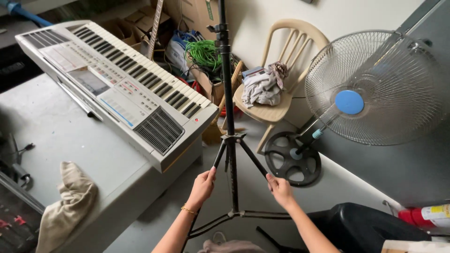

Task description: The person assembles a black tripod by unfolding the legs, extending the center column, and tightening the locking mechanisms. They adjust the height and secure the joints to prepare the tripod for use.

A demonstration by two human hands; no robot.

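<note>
Left hand (202,186) clamped on one leg of the black metal tripod stand (230,140), right hand (280,189) clamped on another. Stand upright on the floor, between grey tabletop (70,136) with white electronic keyboard (117,79) and pedestal fan (375,89).

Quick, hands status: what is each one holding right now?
Left hand: closed on the left leg of the black tripod stand.
Right hand: closed on the stand's right leg.
</note>
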